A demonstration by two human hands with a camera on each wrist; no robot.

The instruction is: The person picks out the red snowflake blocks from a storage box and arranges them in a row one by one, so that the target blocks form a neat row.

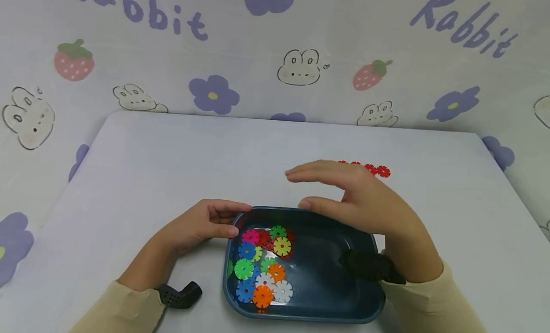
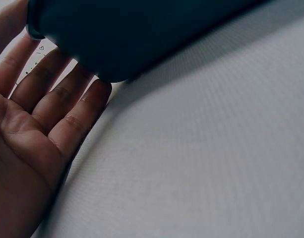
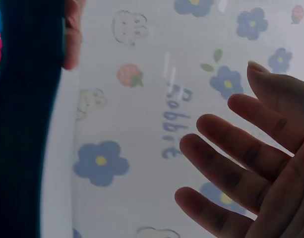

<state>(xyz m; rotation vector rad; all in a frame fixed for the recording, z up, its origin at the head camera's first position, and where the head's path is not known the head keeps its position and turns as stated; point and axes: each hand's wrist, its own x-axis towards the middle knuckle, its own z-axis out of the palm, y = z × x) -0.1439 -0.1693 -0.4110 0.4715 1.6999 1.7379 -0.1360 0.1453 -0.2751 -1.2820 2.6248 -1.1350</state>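
Note:
My left hand holds the far left corner of a dark teal plastic tray, its thumb at the left rim. In the left wrist view, the fingers reach along the outer wall of the tray. Snowflake-shaped plastic discs in several colours lie in the tray's left half, some overlapping. Above the tray's far right corner hovers my right hand, with nothing in it. Its fingers are spread and gently bent in the right wrist view. Behind it, red snowflake discs form a row, partly hidden by the hand.
A white-covered table carries the tray near its front edge. Beyond the table's back edge hangs a white cloth printed with rabbits, flowers and strawberries. A black wrist camera juts from the left sleeve.

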